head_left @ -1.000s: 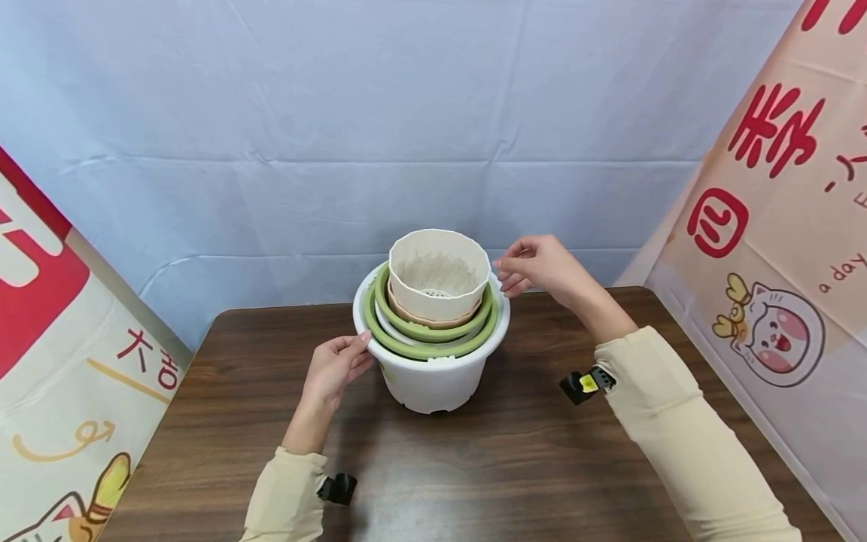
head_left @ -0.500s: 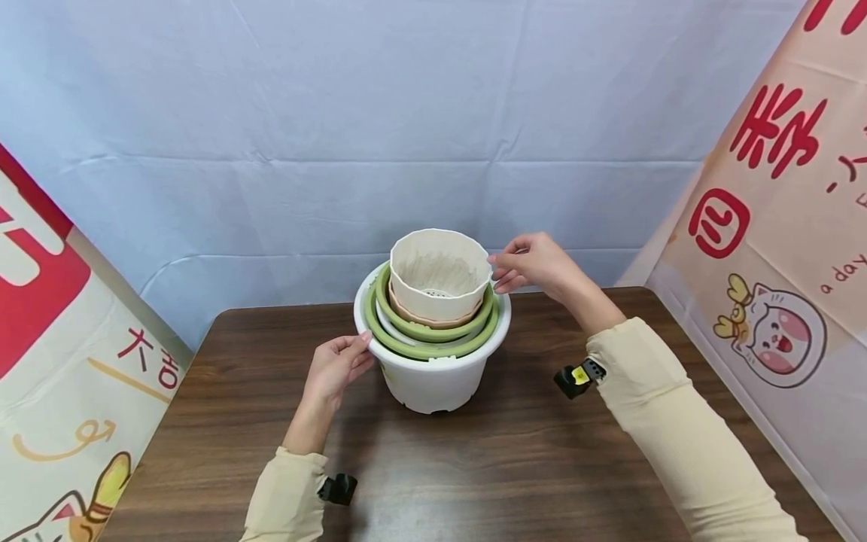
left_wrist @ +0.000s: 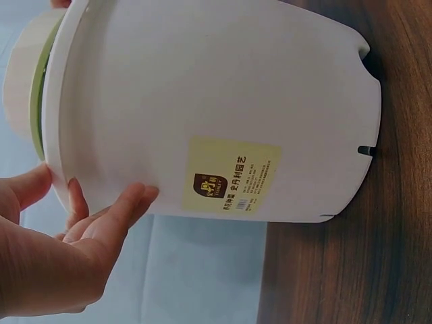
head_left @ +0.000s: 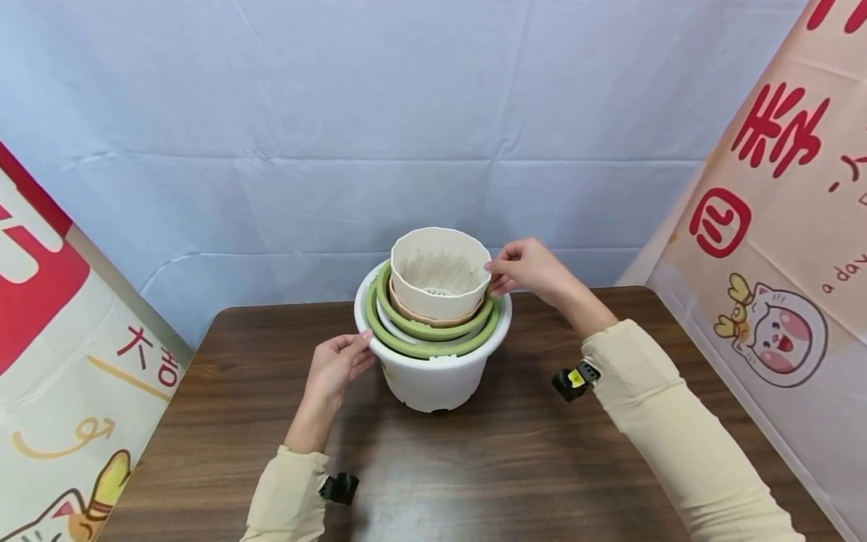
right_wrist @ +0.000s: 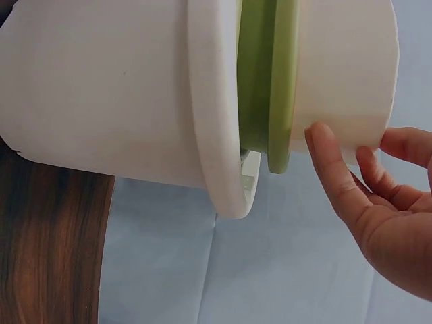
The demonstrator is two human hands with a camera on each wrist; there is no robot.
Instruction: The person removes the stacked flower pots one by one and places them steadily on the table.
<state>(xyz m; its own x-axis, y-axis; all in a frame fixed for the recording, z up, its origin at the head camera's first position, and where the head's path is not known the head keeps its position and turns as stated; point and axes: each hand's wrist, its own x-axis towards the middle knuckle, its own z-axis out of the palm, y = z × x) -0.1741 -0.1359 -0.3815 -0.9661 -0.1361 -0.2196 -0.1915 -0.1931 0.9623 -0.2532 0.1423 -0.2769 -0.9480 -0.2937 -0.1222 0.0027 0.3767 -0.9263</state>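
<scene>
A stack of nested plastic flower pots stands upright at mid-table. Outermost is a large white flower pot [head_left: 433,388], with a yellow label [left_wrist: 231,177] on its side. Inside it sit pots with green rims [head_left: 433,331], then a peach rim [head_left: 436,322], and on top a cream flower pot [head_left: 436,302] with drain holes in its base. My left hand [head_left: 333,369] pinches the white pot's rim at its left, fingers beneath. At the right, my right hand [head_left: 531,269] pinches the cream pot's rim, thumb at the edge and fingertips against its outer wall [right_wrist: 347,64].
The pots stand on a dark wooden table [head_left: 447,467], near its back edge. Behind hangs a pale blue cloth [head_left: 379,135]. Printed banners flank the table at left [head_left: 61,316] and right [head_left: 765,248].
My right hand has come left and inward from beside the stack and taken the cream pot's rim. My left hand and the pots have hardly moved.
</scene>
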